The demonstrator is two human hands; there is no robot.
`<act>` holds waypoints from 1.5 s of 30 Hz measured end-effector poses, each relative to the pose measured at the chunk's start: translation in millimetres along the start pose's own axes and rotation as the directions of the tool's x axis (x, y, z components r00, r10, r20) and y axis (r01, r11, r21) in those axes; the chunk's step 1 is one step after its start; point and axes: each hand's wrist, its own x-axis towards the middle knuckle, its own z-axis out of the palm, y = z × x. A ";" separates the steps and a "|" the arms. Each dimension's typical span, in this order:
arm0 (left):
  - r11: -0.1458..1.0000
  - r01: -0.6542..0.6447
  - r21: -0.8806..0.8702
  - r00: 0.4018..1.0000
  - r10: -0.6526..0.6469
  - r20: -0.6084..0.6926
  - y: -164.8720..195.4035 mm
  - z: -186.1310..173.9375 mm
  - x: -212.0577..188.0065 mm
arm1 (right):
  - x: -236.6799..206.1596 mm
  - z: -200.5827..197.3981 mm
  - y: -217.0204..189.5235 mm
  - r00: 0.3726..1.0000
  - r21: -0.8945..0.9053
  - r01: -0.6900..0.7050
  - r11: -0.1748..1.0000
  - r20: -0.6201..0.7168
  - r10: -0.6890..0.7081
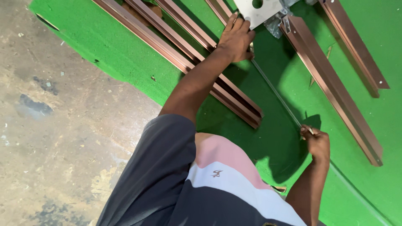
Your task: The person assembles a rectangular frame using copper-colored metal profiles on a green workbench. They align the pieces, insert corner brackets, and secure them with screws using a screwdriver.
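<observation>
My left hand (236, 37) lies palm down, fingers stretched out, on the upper end of a long copper-coloured metal channel (234, 98), next to a white plate with a round hole (256, 10). A thin grey strip (276, 94) runs straight from under that hand down to my right hand (317, 143). The right hand pinches the strip's near end between its fingertips. All of this rests on a green cloth-covered table (125, 58).
More copper-coloured channels lie on the green cloth: several at the top left (167, 39), one long piece at the right (335, 90) and another at the far right (356, 46). A crumpled bit of foil (274, 25) sits by the white plate. Stained concrete floor (54, 125) lies to the left.
</observation>
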 end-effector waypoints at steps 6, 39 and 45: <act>1.000 -0.002 -0.020 1.000 0.002 0.016 3.1 0.1 -0.4 | 13.0 32.0 -24.1 1.000 -0.019 0.011 1.000 -0.029 -0.011; 0.987 -0.127 0.101 0.975 0.105 0.197 18.7 -19.6 -9.8 | 26.3 75.6 -62.9 0.801 -0.048 0.509 0.859 -0.337 -0.494; 0.916 -0.312 0.253 0.937 0.254 0.239 25.3 -2.2 -4.1 | -36.2 71.8 -14.9 0.787 0.324 0.352 0.878 -0.611 -0.090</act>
